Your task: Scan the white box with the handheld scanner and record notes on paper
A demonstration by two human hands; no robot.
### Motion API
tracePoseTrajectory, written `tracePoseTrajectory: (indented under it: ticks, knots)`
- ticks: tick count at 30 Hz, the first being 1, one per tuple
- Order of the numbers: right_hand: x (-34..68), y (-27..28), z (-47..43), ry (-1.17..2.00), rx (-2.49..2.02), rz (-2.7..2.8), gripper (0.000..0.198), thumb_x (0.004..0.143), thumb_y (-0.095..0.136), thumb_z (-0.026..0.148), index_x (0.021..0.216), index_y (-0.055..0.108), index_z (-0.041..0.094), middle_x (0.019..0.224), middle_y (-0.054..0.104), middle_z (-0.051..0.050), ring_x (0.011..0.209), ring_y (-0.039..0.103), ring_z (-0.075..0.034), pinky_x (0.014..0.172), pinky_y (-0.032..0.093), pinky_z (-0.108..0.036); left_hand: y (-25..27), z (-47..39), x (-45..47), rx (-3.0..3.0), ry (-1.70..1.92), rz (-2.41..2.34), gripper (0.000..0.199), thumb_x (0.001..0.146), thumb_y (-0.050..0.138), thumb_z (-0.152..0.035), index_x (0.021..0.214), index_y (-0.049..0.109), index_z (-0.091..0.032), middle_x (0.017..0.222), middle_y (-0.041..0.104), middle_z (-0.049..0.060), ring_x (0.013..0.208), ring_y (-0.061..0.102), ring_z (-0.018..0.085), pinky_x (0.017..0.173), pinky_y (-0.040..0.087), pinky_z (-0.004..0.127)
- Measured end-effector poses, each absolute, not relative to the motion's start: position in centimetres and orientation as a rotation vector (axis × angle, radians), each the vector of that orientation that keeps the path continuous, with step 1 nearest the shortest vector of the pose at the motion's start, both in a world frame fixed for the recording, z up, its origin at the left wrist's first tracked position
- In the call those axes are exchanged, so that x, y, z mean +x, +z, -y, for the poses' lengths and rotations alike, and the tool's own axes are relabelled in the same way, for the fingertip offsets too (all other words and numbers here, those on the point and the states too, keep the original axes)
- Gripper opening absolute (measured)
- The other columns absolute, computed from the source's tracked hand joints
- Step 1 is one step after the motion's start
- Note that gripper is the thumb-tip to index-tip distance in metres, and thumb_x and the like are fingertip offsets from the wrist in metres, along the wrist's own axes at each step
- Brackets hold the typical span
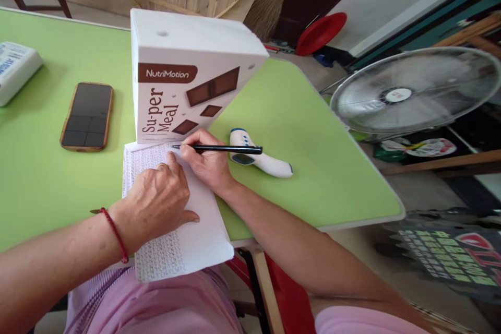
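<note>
My right hand (pixel 207 162) pinches a black pen (pixel 230 149), its tip touching the top of a handwritten sheet of paper (pixel 203 235). Rows of small dark writing run down the left part of the sheet, and its right part is blank. My left hand (pixel 156 195) rests on the paper with thumb and index finger stretched out, holding nothing; the other fingers are partly hidden. The sheet's lower end hangs over the table edge. Right behind its top edge stands a white NutriMotion box (pixel 168 99). A white and blue infrared thermometer (pixel 254 154) lies just beyond my right hand.
A phone in a brown case (pixel 88 115) lies on the green table (pixel 313 167), left of the box. At the far left is a white box (pixel 18 70). A standing fan (pixel 415 91) and a red basin (pixel 321 34) are past the table's right side.
</note>
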State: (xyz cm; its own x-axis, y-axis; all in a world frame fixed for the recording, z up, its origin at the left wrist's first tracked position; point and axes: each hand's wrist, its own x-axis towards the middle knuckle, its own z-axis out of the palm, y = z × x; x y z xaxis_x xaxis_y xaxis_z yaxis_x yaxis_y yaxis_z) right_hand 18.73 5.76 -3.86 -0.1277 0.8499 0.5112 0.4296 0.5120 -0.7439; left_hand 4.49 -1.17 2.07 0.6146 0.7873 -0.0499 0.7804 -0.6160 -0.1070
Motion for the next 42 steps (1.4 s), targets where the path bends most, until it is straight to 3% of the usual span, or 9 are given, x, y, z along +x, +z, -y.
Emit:
tracePoseTrajectory:
  ticks: [28, 42]
  knots:
    - [18.66, -3.85, -5.90, 0.488, -1.150, 1.702, 0.013, 0.077, 0.054, 0.023, 0.065, 0.051, 0.024, 0.059, 0.058, 0.004, 0.054, 0.051, -0.012, 0.056, 0.045, -0.026, 2.34, 1.13, 4.53, -2.751, 0.133, 1.331, 0.075, 0.078, 0.070, -0.066, 0.106, 0.068, 0.003, 0.107, 0.065, 0.026, 0.069, 0.063, 0.023, 0.047, 0.037, 0.030]
    - [18.75, -3.86, -5.83, 0.530, -1.147, 1.696, 0.012, 0.078, 0.054, 0.025, 0.066, 0.052, 0.024, 0.060, 0.058, 0.004, 0.057, 0.052, -0.013, 0.058, 0.046, -0.027, 2.03, 1.16, 4.34, -2.732, 0.093, 1.311, 0.077, 0.078, 0.068, -0.069, 0.107, 0.067, 0.003, 0.114, 0.063, 0.029, 0.070, 0.063, 0.024, 0.049, 0.039, 0.030]
